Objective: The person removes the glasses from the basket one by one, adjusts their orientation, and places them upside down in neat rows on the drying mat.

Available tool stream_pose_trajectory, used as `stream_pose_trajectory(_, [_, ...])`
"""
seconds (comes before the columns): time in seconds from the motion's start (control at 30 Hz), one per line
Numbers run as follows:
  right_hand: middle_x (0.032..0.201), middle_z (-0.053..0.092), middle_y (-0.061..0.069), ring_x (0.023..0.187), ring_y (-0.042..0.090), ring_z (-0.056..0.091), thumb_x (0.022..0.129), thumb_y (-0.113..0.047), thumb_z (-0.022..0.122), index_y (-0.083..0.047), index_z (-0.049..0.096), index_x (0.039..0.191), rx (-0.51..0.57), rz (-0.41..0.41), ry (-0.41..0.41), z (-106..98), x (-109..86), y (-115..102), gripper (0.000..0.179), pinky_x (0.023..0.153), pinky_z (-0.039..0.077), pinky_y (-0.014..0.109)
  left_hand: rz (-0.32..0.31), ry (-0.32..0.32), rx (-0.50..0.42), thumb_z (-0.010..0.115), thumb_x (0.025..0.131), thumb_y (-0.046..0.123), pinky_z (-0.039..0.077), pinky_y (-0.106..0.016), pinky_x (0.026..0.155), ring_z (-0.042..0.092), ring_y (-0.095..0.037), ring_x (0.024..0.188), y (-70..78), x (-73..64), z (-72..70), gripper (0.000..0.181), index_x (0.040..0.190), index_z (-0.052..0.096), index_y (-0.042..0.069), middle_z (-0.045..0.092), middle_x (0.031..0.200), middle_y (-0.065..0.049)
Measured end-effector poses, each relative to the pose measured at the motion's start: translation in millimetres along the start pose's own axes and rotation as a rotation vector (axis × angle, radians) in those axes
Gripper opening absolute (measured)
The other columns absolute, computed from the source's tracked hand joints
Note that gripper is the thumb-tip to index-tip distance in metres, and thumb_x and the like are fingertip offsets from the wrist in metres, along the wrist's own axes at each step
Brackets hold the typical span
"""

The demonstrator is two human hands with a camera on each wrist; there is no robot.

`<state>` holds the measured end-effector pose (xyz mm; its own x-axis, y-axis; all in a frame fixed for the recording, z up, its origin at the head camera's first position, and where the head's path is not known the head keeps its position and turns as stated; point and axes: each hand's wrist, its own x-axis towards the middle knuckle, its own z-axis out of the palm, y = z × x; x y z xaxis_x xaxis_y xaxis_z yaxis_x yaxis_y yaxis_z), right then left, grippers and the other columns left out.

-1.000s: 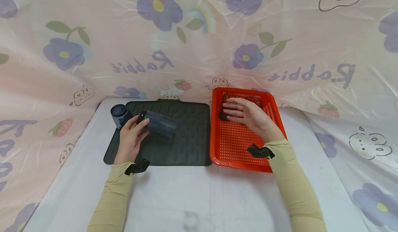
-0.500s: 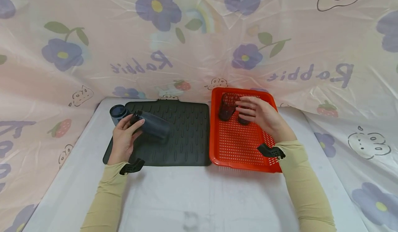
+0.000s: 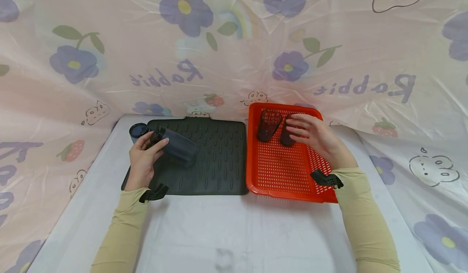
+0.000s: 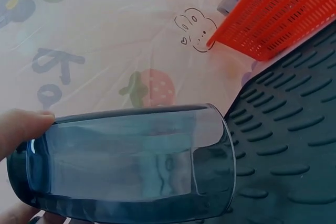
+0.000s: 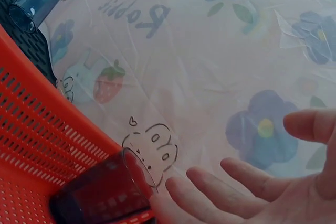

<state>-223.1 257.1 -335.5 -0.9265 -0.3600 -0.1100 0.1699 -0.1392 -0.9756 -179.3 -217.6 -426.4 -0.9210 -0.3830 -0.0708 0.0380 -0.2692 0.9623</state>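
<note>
My left hand [image 3: 141,161] grips a blue-tinted drinking glass [image 3: 180,145] by its thick base, thumb and fingers on opposite sides. The glass lies tilted, its mouth toward the lower right, over the dark ribbed drying mat [image 3: 215,171]. In the left wrist view its clear body [image 4: 126,156] fills the lower part. Behind that hand, a second blue glass [image 3: 138,129] stands at the mat's far left corner, partly hidden. My right hand [image 3: 319,139] hovers with spread fingers over the red basket [image 3: 256,188], beside a glass [image 3: 287,137] that its fingertips partly cover.
Another glass [image 3: 268,126] sits in the basket's far left corner, leaning. The basket stands right of the mat, on a white-covered table [image 3: 197,232]. A patterned curtain [image 3: 234,61] hangs close behind both.
My right hand has moved right, uncovering the two glasses in the basket. My left hand has shifted left with its glass, toward the standing glass.
</note>
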Motion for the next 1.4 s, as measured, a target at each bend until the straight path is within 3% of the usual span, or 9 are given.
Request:
stream_pose_trajectory(0.27, [0.136,0.048,0.017,0.123,0.031,0.049,0.105,-0.029,0.04,-0.002,0.044,0.137,0.019,-0.061,0.009,-12,-6.6,0,0.042,0.101,0.042,0.042,0.067,-0.003,0.031,0.083,0.072,0.002,0.054,-0.02,0.076,0.06,-0.016,0.101,2.2,2.4,0.0,0.062,0.128,0.058,0.007,0.049,0.116,-0.006])
stream_pose_trajectory(0.43, [0.138,0.043,0.02,0.124,0.031,0.048,0.105,-0.027,0.04,0.005,0.032,0.141,0.034,-0.075,0.021,-19,-10.2,-1,0.049,0.1,0.043,0.037,0.103,-0.013,0.08,0.084,0.072,0.003,0.053,-0.022,0.082,0.059,-0.02,0.108,1.9,3.1,-0.6,0.062,0.128,0.059,0.009,0.048,0.12,-0.006])
stream_pose_trajectory(0.6, [0.139,0.044,0.017,0.13,0.032,0.04,0.105,-0.028,0.038,0.003,0.031,0.141,0.03,-0.076,0.016,-23,-11.3,-2,0.048,0.105,0.038,0.035,0.136,-0.012,0.165,0.085,0.071,0.006,0.044,-0.035,0.099,0.058,-0.022,0.114,1.5,4.3,-2.0,0.064,0.129,0.06,0.013,0.049,0.122,-0.005])
stream_pose_trajectory(0.77, [0.141,0.041,0.015,0.131,0.03,0.036,0.105,-0.03,0.037,-0.007,0.041,0.135,0.025,-0.077,0.032,-28,-10.1,-3,0.038,0.112,0.027,0.038,0.162,-0.011,0.206,0.085,0.071,0.004,0.042,-0.043,0.102,0.055,-0.024,0.118,-0.5,7.5,-3.0,0.067,0.131,0.059,0.014,0.049,0.125,-0.006])
stream_pose_trajectory(0.97, [0.133,0.049,0.006,0.129,0.025,0.039,0.105,-0.033,0.038,-0.009,0.04,0.137,-0.012,-0.065,0.089,-32,-7.4,-3,0.04,0.115,0.019,0.044,0.191,-0.014,0.222,0.085,0.07,0.002,0.049,-0.034,0.094,0.055,-0.023,0.118,0.8,5.3,-1.9,0.068,0.132,0.059,0.014,0.05,0.133,-0.008])
stream_pose_trajectory(1.13, [0.146,0.036,0.014,0.134,0.029,0.03,0.104,-0.034,0.04,-0.011,0.04,0.138,-0.034,-0.062,0.127,-33,-4.3,-3,0.042,0.115,0.017,0.043,0.25,-0.034,0.246,0.081,0.072,-0.004,0.051,-0.021,0.084,0.057,-0.024,0.115,7.0,-1.8,2.2,0.066,0.132,0.058,0.01,0.052,0.131,-0.011])
stream_pose_trajectory(1.23, [0.148,0.03,0.016,0.137,0.033,0.022,0.104,-0.034,0.039,-0.012,0.041,0.136,-0.032,-0.067,0.134,-35,-2.1,-4,0.039,0.115,0.017,0.042,0.27,-0.039,0.251,0.081,0.072,-0.005,0.05,-0.02,0.085,0.055,-0.025,0.116,5.0,-0.3,2.6,0.067,0.133,0.057,0.009,0.052,0.132,-0.011])
stream_pose_trajectory(1.4, [0.145,0.033,0.013,0.138,0.035,0.016,0.103,-0.036,0.041,-0.015,0.043,0.132,-0.016,-0.057,0.147,-39,2.0,-5,0.036,0.115,0.012,0.044,0.284,-0.032,0.259,0.082,0.071,-0.003,0.049,-0.023,0.089,0.056,-0.022,0.116,-5.4,8.2,-0.1,0.069,0.133,0.058,0.016,0.054,0.131,-0.008])
